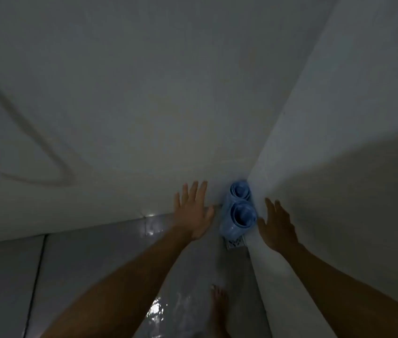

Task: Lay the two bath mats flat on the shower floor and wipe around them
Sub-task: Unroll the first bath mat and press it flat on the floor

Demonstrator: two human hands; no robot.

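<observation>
Probably a home shower: wet tiled floor (110, 259), corner drain (237, 242), hose (22, 132).

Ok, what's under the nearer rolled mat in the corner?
A perforated floor drain shows just below the nearer rolled mat, which stands partly over it. The rest of the drain is covered. The farther rolled mat stands behind it; its base is hidden.

The grey tiled shower floor (90, 264) is shining wet, catching a bright glare near its bottom edge. Two blue bath mats, rolled up, are standing on end in the corner where the walls meet: the nearer roll (238, 219) is touching the farther roll (239, 191). A small drain grate (235, 243) is sitting just in front of the nearer roll. A bare foot (220, 311) is standing on the floor well in front of the drain grate.
</observation>
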